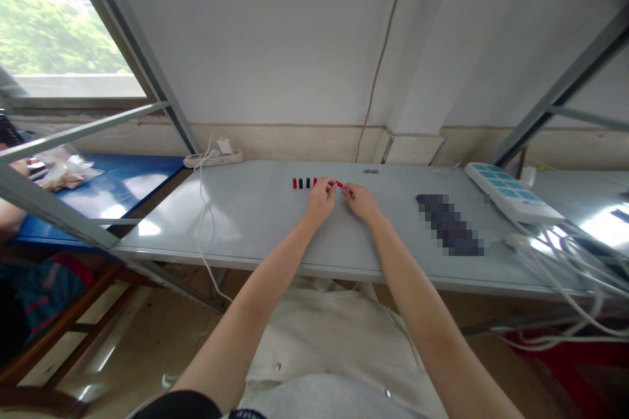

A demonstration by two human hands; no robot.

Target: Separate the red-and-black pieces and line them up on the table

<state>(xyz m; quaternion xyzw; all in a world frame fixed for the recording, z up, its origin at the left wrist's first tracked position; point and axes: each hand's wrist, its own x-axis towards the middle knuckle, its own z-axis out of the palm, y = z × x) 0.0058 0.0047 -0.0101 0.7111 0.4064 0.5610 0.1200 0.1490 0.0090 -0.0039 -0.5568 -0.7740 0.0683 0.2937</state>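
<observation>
A small red cylinder (pixel 339 184) lies between the fingertips of both my hands, a little above the grey table. My left hand (pixel 321 201) pinches it from the left. Close on its right, the fingers of my right hand (pixel 362 201) are pressed together at its end; what they hold is too small to make out. Just left of my left hand stands a short row of similar pieces: a red one (pixel 295 183), two black ones (pixel 304 183) and another red one (pixel 315 181) partly behind the hand. Several tiny dark metal pieces (pixel 371 171) lie in a line beyond my right hand.
The grey table (pixel 255 216) runs along the wall. A white power strip (pixel 213 159) with a hanging cable is at the back left. A blurred-out dark object (pixel 451 225) and a larger power strip (pixel 511 193) with cables lie right. Metal posts (pixel 142 46) flank the table.
</observation>
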